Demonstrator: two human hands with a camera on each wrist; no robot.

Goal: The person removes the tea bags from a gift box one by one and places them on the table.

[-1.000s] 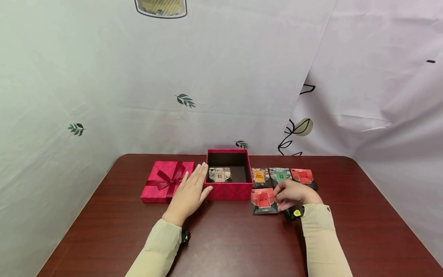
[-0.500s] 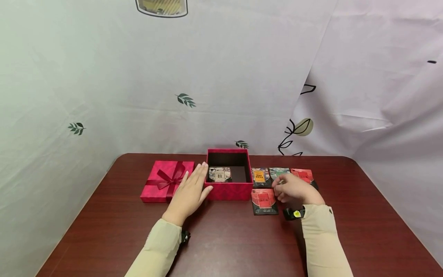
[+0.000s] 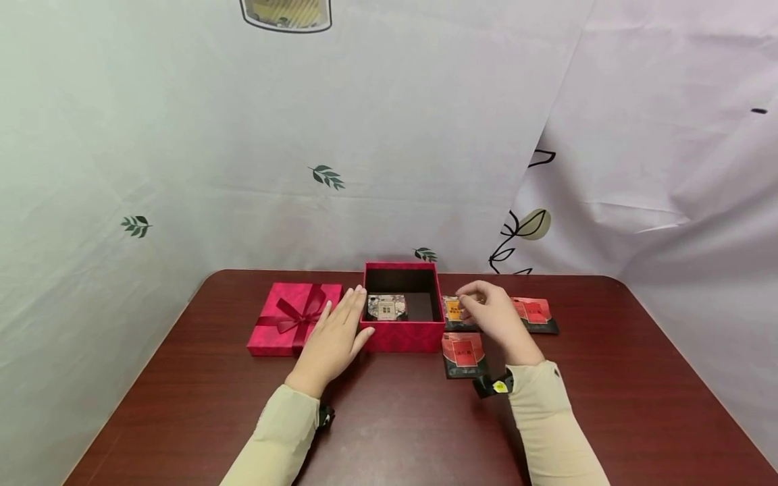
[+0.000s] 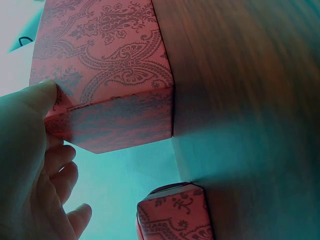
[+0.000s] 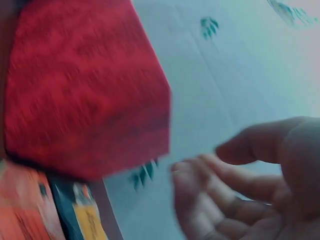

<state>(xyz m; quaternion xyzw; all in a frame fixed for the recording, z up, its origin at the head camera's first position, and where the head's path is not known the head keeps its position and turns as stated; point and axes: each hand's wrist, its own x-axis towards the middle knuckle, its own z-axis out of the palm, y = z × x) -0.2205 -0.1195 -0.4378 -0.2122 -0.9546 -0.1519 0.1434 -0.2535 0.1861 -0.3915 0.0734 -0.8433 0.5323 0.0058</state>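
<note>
A red patterned gift box (image 3: 402,337) stands uncovered at the table's back, with a floral-printed sachet (image 3: 387,308) inside on the left. My left hand (image 3: 328,337) lies along its left side, fingers straight. In the left wrist view the thumb (image 4: 42,95) touches the box's front corner. Over the row of sachets on the box's right is my right hand (image 3: 497,316), fingers bent, with nothing seen between thumb and fingertips in the right wrist view. It partly covers the orange-labelled sachet (image 3: 452,310) and hides the green-labelled one. A red sachet (image 3: 464,352) lies in front, another red sachet (image 3: 535,314) to the right.
The box's red lid (image 3: 267,337) with a dark red ribbon bow (image 3: 298,316) lies on the left, beside my left hand. A pale printed cloth (image 3: 389,135) hangs behind the brown wooden table (image 3: 389,418).
My right hand has lifted from beside the front red sachet and moved left and away from me, toward the box. The left hand and the box have stayed put.
</note>
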